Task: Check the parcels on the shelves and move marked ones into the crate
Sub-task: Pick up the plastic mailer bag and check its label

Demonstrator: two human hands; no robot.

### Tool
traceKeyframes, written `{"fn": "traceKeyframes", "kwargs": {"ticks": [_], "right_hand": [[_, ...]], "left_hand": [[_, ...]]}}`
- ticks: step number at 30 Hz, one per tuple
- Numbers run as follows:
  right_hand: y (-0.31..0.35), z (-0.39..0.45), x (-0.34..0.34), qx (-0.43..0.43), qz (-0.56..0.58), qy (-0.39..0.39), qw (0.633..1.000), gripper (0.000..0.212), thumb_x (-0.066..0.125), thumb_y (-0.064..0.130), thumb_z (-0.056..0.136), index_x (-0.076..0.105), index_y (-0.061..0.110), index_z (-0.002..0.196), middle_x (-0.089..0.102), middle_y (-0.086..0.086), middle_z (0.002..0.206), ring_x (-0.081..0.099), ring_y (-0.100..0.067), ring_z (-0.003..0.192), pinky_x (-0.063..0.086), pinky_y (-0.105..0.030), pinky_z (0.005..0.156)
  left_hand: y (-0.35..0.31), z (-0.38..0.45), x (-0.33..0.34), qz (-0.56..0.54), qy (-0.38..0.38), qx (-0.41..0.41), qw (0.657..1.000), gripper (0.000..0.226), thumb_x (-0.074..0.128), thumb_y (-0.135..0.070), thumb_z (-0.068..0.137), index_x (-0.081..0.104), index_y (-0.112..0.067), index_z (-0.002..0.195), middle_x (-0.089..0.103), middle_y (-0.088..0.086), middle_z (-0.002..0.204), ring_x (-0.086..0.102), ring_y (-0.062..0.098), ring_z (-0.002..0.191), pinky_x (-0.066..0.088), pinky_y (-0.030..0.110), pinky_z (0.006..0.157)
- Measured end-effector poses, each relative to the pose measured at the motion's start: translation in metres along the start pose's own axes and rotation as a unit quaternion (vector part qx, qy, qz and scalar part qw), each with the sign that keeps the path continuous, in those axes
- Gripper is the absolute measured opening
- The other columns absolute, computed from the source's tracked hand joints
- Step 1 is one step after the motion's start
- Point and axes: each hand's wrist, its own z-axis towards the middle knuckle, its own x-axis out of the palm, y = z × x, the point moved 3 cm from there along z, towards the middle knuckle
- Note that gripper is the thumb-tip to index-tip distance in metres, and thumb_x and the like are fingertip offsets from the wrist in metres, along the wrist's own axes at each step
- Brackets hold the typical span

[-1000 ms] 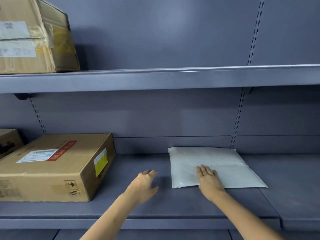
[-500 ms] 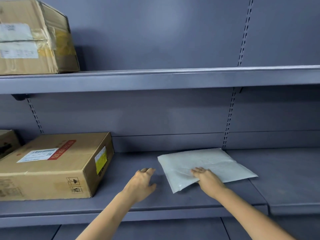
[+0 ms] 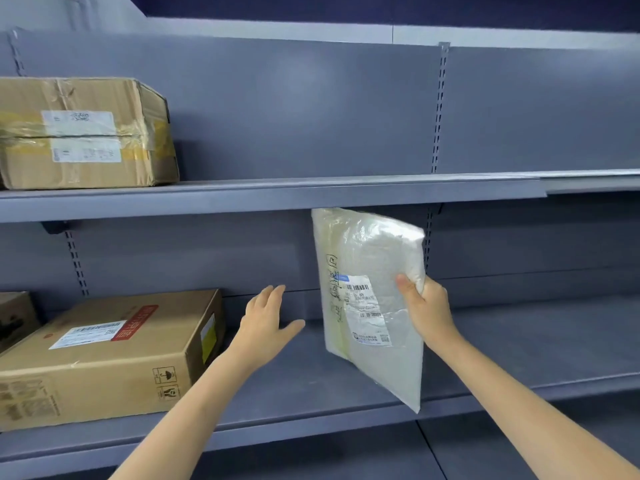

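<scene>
My right hand grips the right edge of a white plastic mailer, thumb on its front. The mailer stands upright above the lower shelf, its shipping label and handwritten marks facing me. My left hand hovers open just left of the mailer, fingers straight, touching nothing. A brown cardboard box with a white label and a red strip sits on the lower shelf to the left. No crate is in view.
A taped cardboard box stands on the upper shelf at the left. Part of another box shows at the far left of the lower shelf. The grey back panel closes off the shelves behind.
The mailer lay flat under my right hand; now that hand has lifted it upright and turned its labelled side toward me. My left hand rose a little. The view tilted upward.
</scene>
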Motion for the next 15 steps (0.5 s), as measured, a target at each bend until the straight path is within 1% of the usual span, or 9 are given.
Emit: {"fn": "traceKeyframes", "kwargs": {"ticks": [2, 4, 6, 8, 10, 11, 13, 14, 15], "right_hand": [[0.01, -0.007, -0.001, 0.017, 0.049, 0.011, 0.999, 0.037, 0.05, 0.025, 0.094, 0.055, -0.009, 0.079, 0.054, -0.012, 0.072, 0.049, -0.017, 0.066, 0.04, -0.026, 0.06], [0.018, -0.014, -0.002, 0.038, 0.099, 0.02, 0.994, 0.036, 0.051, 0.025, 0.094, 0.059, -0.01, 0.09, 0.059, -0.013, 0.08, 0.054, -0.018, 0.074, 0.045, -0.027, 0.067], [0.027, -0.022, -0.003, 0.052, 0.14, 0.033, 0.988, 0.026, 0.051, 0.024, 0.093, 0.063, 0.001, 0.091, 0.064, -0.008, 0.088, 0.06, -0.017, 0.077, 0.049, -0.028, 0.073], [0.034, -0.032, -0.001, 0.065, 0.178, 0.054, 0.98, 0.016, 0.05, 0.02, 0.094, 0.064, 0.014, 0.089, 0.068, 0.0, 0.088, 0.067, -0.009, 0.076, 0.054, -0.021, 0.069], [0.041, -0.043, 0.005, 0.077, 0.208, 0.082, 0.972, 0.014, 0.05, 0.019, 0.093, 0.064, 0.017, 0.091, 0.069, 0.002, 0.09, 0.069, -0.006, 0.076, 0.055, -0.018, 0.066], [0.045, -0.049, 0.01, 0.084, 0.219, 0.093, 0.968, 0.014, 0.05, 0.02, 0.092, 0.064, 0.016, 0.092, 0.07, 0.0, 0.092, 0.07, -0.008, 0.077, 0.056, -0.019, 0.067], [0.052, -0.06, 0.021, 0.097, 0.241, 0.107, 0.96, 0.017, 0.051, 0.022, 0.089, 0.064, 0.013, 0.095, 0.07, -0.004, 0.096, 0.07, -0.012, 0.081, 0.057, -0.024, 0.071], [0.056, -0.065, 0.027, 0.105, 0.255, 0.111, 0.955, 0.022, 0.052, 0.025, 0.086, 0.064, 0.011, 0.098, 0.069, -0.007, 0.098, 0.069, -0.016, 0.085, 0.057, -0.028, 0.076], [0.06, -0.071, 0.034, 0.114, 0.266, 0.113, 0.951, 0.028, 0.053, 0.029, 0.082, 0.064, 0.011, 0.1, 0.069, -0.009, 0.102, 0.068, -0.02, 0.09, 0.056, -0.033, 0.082]], "left_hand": [[0.001, -0.006, -0.01, -0.015, -0.006, 0.002, 1.0, 0.076, 0.054, -0.042, 0.09, 0.013, -0.015, 0.149, 0.012, 0.006, 0.157, 0.007, 0.025, 0.144, 0.015, 0.038, 0.116], [0.004, -0.013, -0.018, -0.034, -0.009, 0.002, 0.999, 0.084, 0.056, -0.046, 0.088, 0.009, -0.015, 0.149, 0.012, 0.005, 0.157, 0.008, 0.025, 0.144, 0.015, 0.039, 0.116], [0.009, -0.022, -0.027, -0.083, -0.006, -0.004, 0.996, 0.093, 0.06, -0.049, 0.083, 0.002, -0.018, 0.15, 0.011, 0.003, 0.157, 0.009, 0.024, 0.144, 0.017, 0.04, 0.116], [0.017, -0.032, -0.034, -0.171, 0.001, -0.014, 0.985, 0.103, 0.066, -0.048, 0.079, -0.005, -0.023, 0.149, 0.012, 0.003, 0.158, 0.012, 0.022, 0.145, 0.019, 0.04, 0.116], [0.026, -0.042, -0.041, -0.245, 0.016, -0.024, 0.969, 0.113, 0.072, -0.047, 0.072, -0.007, -0.026, 0.148, 0.018, 0.006, 0.156, 0.021, 0.022, 0.143, 0.024, 0.039, 0.115], [0.03, -0.048, -0.045, -0.278, 0.03, -0.03, 0.96, 0.12, 0.077, -0.051, 0.064, -0.006, -0.028, 0.148, 0.026, 0.008, 0.153, 0.03, 0.023, 0.139, 0.03, 0.039, 0.112], [0.036, -0.06, -0.052, -0.361, 0.065, -0.039, 0.93, 0.135, 0.085, -0.059, 0.041, 0.006, -0.03, 0.147, 0.048, 0.009, 0.138, 0.055, 0.021, 0.119, 0.047, 0.04, 0.099], [0.038, -0.066, -0.054, -0.41, 0.079, -0.044, 0.907, 0.135, 0.089, -0.055, 0.033, 0.016, -0.027, 0.144, 0.057, 0.009, 0.128, 0.063, 0.021, 0.108, 0.052, 0.041, 0.091], [0.041, -0.071, -0.057, -0.455, 0.087, -0.052, 0.885, 0.128, 0.092, -0.048, 0.031, 0.028, -0.02, 0.138, 0.063, 0.009, 0.12, 0.067, 0.023, 0.1, 0.055, 0.044, 0.086]]}}
